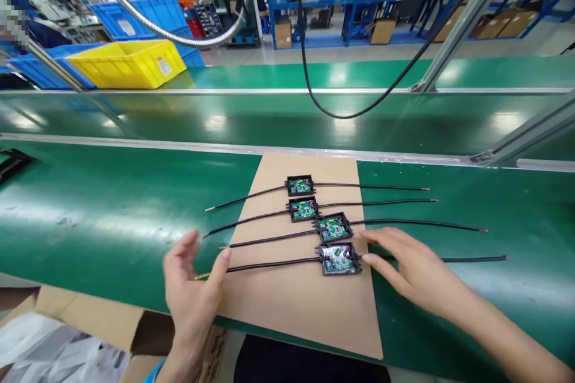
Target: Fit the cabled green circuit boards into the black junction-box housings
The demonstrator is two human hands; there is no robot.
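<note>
Several open black plastic cases with green circuit boards lie in a column on a brown cardboard sheet (296, 305). Each has a black cable running out left and right, with bare tips. Closest to me is one case (340, 258) whose board looks paler and shinier. Above it sits a second case (333, 227), and farther back are a third case (303, 209) and a fourth piece (300, 185). My left hand (191, 287) is open, thumb beside the nearest left cable (274, 264). My right hand (408, 266) is open over the nearest right cable, fingertips by the cases' right edges.
The sheet rests on a green bench (112, 209). A metal rail (179, 145) crosses behind it, with a slanted post (530, 131) at right. A black cable (345, 116) hangs ahead. Lower left stands a cardboard box (90, 311) holding white material; a yellow bin (126, 66) is farther back.
</note>
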